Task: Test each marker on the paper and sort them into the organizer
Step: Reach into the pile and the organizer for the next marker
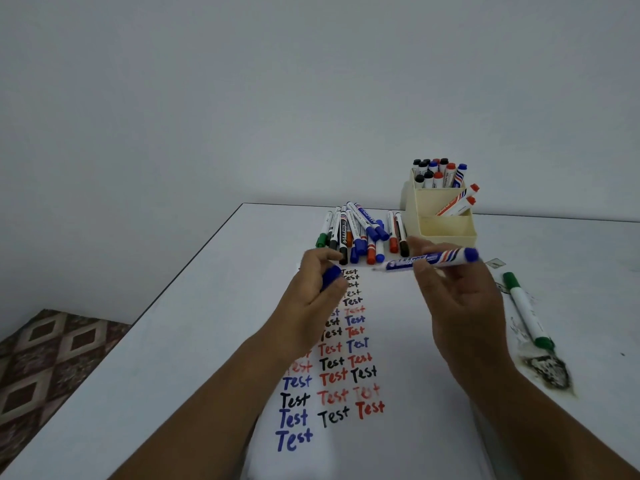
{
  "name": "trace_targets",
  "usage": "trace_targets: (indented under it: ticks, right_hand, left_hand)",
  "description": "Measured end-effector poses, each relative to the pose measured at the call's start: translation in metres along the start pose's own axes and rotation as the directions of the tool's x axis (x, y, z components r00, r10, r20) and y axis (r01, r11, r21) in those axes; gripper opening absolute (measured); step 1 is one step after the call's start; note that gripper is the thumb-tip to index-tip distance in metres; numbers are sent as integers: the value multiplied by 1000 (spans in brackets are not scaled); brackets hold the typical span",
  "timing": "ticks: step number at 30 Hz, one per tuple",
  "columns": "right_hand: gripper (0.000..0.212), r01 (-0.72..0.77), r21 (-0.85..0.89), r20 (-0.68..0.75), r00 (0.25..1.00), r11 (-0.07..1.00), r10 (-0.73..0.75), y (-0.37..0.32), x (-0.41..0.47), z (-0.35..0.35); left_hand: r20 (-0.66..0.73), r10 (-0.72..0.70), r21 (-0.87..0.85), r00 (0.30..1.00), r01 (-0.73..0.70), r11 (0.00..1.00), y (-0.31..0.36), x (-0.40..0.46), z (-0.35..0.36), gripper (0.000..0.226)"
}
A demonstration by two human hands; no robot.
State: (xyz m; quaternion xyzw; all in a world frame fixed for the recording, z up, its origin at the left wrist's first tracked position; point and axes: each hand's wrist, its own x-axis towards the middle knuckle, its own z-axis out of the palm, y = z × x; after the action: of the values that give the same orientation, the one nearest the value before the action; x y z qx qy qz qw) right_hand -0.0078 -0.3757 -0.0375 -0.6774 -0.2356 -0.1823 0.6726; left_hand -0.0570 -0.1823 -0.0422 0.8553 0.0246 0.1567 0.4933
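Observation:
My right hand (460, 299) pinches a blue marker (433, 260) held level above the paper, uncapped tip pointing left. My left hand (311, 292) grips its blue cap (330, 277). The white paper (391, 341) lies under both hands, covered with columns of "Test" written in blue, red and black. A pile of several markers (360, 233) lies at the paper's far end. The cream organizer (446, 226) stands at the back right, with several markers (438, 173) upright in its rear compartment and two red ones (457, 202) leaning in the middle compartment. Its front compartment looks bare.
A green marker (526, 313) lies on the table right of the paper, beside a dark smudged stain (550, 370). The table's left edge (180, 271) drops to a patterned floor (52, 358). A plain wall stands behind.

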Motion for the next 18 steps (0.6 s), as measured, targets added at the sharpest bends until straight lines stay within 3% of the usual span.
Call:
trace_targets:
  ticks: [3, 5, 9, 18]
  right_hand:
    - [19, 357, -386, 78, 932, 851, -355, 17, 4, -5]
    - [30, 489, -524, 194, 866, 698, -461, 30, 8, -6]
    - [45, 538, -711, 288, 810, 452, -511, 48, 10, -7]
    - [22, 511, -779, 308, 817, 363, -487, 45, 12, -8]
  left_hand:
    - [-24, 4, 71, 1000, -2, 997, 0, 3, 0, 28]
    - [-6, 16, 112, 1000, -16, 994, 3, 2, 1, 29]
    - [-4, 126, 270, 992, -121, 955, 5, -1, 2, 27]
    - [-48, 185, 287, 982, -164, 944, 3, -1, 2, 35]
